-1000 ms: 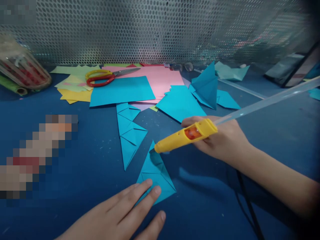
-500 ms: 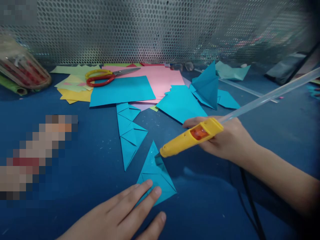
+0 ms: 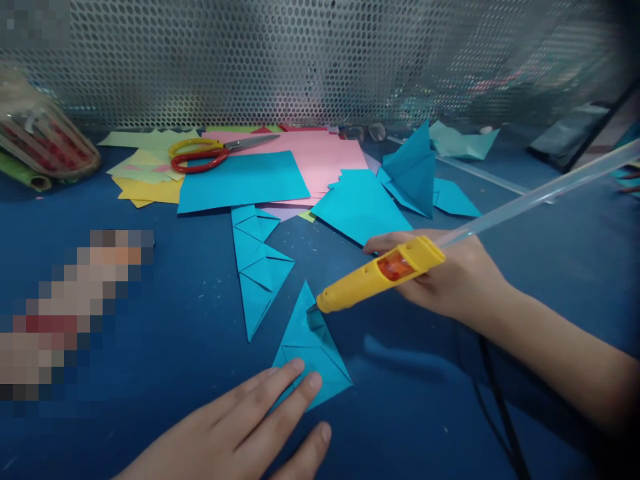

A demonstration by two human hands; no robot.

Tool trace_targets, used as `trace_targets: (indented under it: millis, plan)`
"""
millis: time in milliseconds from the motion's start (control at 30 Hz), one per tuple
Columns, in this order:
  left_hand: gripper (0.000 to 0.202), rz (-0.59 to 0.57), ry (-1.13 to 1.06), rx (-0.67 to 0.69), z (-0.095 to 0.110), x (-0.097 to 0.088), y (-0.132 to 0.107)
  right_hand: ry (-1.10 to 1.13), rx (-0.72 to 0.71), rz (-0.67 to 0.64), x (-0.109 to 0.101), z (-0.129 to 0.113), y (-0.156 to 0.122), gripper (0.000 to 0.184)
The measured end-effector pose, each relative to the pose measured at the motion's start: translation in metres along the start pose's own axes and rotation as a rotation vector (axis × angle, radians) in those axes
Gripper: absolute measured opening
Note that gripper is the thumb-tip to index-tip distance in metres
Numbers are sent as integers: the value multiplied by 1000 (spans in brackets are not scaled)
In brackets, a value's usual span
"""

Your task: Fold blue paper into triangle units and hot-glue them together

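Note:
My right hand (image 3: 450,277) is wrapped round a yellow glue gun (image 3: 380,275) with a long clear glue stick (image 3: 540,193) running out of its back. The gun's tip touches the upper part of a small folded blue paper triangle (image 3: 310,347) on the blue tabletop. My left hand (image 3: 240,433) lies flat with fingers stretched out, its fingertips pressing the lower edge of that triangle. A longer folded blue paper piece (image 3: 257,267) lies just to the left of it.
Sheets of blue, pink and yellow paper (image 3: 245,177) are piled at the back, with red-and-yellow scissors (image 3: 210,152) on them. More folded blue shapes (image 3: 410,173) sit at back right. A perforated metal wall (image 3: 300,60) closes the rear. A black cord (image 3: 500,413) trails from the gun.
The glue gun's tip moved slightly right and down along the small triangle's upper part. My left hand stayed put.

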State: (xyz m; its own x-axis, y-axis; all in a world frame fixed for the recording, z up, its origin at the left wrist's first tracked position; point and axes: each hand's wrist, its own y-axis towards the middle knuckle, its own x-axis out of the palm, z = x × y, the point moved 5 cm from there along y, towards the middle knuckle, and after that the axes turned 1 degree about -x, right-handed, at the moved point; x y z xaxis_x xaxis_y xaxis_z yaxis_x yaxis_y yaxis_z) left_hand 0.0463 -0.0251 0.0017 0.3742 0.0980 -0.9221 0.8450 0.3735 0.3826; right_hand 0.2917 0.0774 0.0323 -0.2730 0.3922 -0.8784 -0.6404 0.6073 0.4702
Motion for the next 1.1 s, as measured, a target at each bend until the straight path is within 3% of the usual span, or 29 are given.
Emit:
trace_targets:
  millis: [533, 733, 1100]
  plan:
    - [25, 9, 18, 9, -2, 1, 0, 10, -39, 34, -6, -7, 4, 32]
    - [26, 1, 26, 13, 0, 2, -1, -58, 49, 126, -3, -6, 1, 19]
    - [31, 1, -4, -12, 0, 2, -1, 6, 4, 46, -4, -11, 6, 21]
